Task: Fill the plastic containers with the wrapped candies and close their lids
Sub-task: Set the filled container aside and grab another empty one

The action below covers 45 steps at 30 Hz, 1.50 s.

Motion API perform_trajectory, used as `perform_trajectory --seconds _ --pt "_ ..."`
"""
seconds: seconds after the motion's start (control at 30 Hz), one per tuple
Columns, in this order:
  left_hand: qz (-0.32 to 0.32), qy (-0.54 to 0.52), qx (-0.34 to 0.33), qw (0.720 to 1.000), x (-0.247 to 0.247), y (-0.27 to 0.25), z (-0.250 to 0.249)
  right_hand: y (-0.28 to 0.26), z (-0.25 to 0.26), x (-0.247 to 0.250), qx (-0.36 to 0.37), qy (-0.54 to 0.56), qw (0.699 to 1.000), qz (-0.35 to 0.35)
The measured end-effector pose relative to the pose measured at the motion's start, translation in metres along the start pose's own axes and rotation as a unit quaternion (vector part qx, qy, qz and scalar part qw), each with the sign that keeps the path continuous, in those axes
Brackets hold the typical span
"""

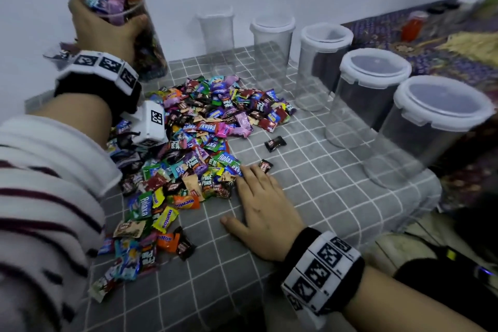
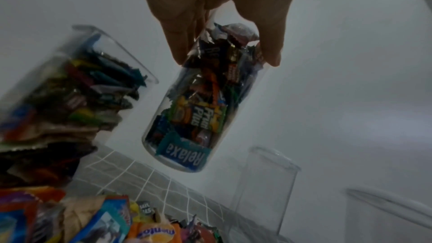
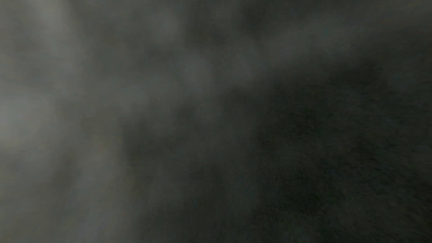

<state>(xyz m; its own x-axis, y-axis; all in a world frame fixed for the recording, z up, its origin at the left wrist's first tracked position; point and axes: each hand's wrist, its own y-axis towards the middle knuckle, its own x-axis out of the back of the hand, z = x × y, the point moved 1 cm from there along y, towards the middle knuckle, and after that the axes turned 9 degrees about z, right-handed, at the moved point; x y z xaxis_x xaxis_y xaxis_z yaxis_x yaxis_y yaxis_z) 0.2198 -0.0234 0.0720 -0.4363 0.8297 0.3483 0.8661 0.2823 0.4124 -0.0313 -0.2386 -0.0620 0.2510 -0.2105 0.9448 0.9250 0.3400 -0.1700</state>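
My left hand [image 1: 107, 17] grips a clear plastic container [image 1: 145, 43] packed with wrapped candies, held tilted above the table's back left corner. The left wrist view shows the hand [image 2: 226, 60] wrapped round the top of this lidless container [image 2: 191, 114]. A big pile of wrapped candies [image 1: 194, 140] covers the middle left of the grey checked cloth [image 1: 323, 197]. My right hand [image 1: 253, 191] lies flat on the cloth, its straight fingers touching the pile's right edge. The right wrist view is dark and shows nothing.
Several empty clear containers [image 1: 369, 94] stand in a row from the back to the right edge, most with white lids. A second candy-filled container [image 2: 58, 99] stands at the far left. Two loose candies [image 1: 275, 143] lie right of the pile. A patterned fabric [image 1: 404, 40] lies beyond.
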Motion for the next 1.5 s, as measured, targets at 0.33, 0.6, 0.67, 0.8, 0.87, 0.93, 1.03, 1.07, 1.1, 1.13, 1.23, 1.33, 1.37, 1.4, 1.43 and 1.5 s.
perform_trajectory --seconds 0.33,0.6,0.67,0.8,0.87,0.93,1.03,1.07,1.1,1.13,1.23,1.33,1.37,1.4,1.43,1.5 --pt "-0.018 -0.005 0.043 0.999 -0.034 0.032 0.041 0.003 0.001 -0.002 -0.005 0.032 0.999 -0.030" --pt "0.052 0.053 0.072 0.995 -0.051 0.046 0.069 0.006 0.000 -0.009 -0.036 -0.023 0.998 -0.041" --pt "0.057 0.057 0.072 0.994 -0.051 0.044 0.067 0.006 -0.001 -0.011 -0.035 -0.023 0.998 -0.046" --pt "0.070 0.072 0.082 0.992 -0.043 0.044 0.064 0.005 0.000 -0.012 -0.044 -0.043 0.996 -0.058" --pt "0.060 0.081 0.083 0.991 -0.041 0.040 0.062 0.005 0.000 -0.013 -0.041 -0.041 0.996 -0.070" --pt "0.040 0.067 0.081 0.994 -0.041 0.043 0.065 0.005 -0.001 -0.012 -0.043 -0.045 0.995 -0.078" --pt "0.025 0.046 0.077 0.996 -0.042 0.050 0.073 0.005 0.000 -0.011 -0.054 -0.065 0.993 -0.077" --pt "0.022 0.045 0.076 0.996 -0.042 0.051 0.075 0.005 0.001 -0.011 -0.057 -0.069 0.993 -0.076" --pt "0.023 0.047 0.079 0.995 -0.042 0.051 0.076 0.005 0.001 -0.011 -0.058 -0.071 0.993 -0.074" --pt "0.026 0.051 0.079 0.995 -0.043 0.052 0.077 0.005 0.000 -0.012 -0.059 -0.073 0.993 -0.073" --pt "0.051 0.089 0.079 0.992 -0.050 0.055 0.078 0.006 -0.001 -0.013 -0.061 -0.077 0.993 -0.072" --pt "0.066 0.108 0.073 0.989 -0.053 0.057 0.072 0.007 -0.001 -0.014 -0.060 -0.075 0.993 -0.074" --pt "0.070 0.111 0.076 0.989 -0.053 0.057 0.071 0.007 -0.002 -0.015 -0.058 -0.073 0.993 -0.075" --pt "0.072 0.111 0.080 0.988 -0.052 0.058 0.068 0.007 -0.002 -0.016 -0.053 -0.071 0.993 -0.078" --pt "0.075 0.113 0.088 0.987 -0.052 0.057 0.066 0.007 -0.002 -0.017 -0.049 -0.069 0.993 -0.082" --pt "0.069 0.125 0.082 0.986 -0.052 0.053 0.060 0.007 -0.003 -0.017 -0.049 -0.073 0.993 -0.084"
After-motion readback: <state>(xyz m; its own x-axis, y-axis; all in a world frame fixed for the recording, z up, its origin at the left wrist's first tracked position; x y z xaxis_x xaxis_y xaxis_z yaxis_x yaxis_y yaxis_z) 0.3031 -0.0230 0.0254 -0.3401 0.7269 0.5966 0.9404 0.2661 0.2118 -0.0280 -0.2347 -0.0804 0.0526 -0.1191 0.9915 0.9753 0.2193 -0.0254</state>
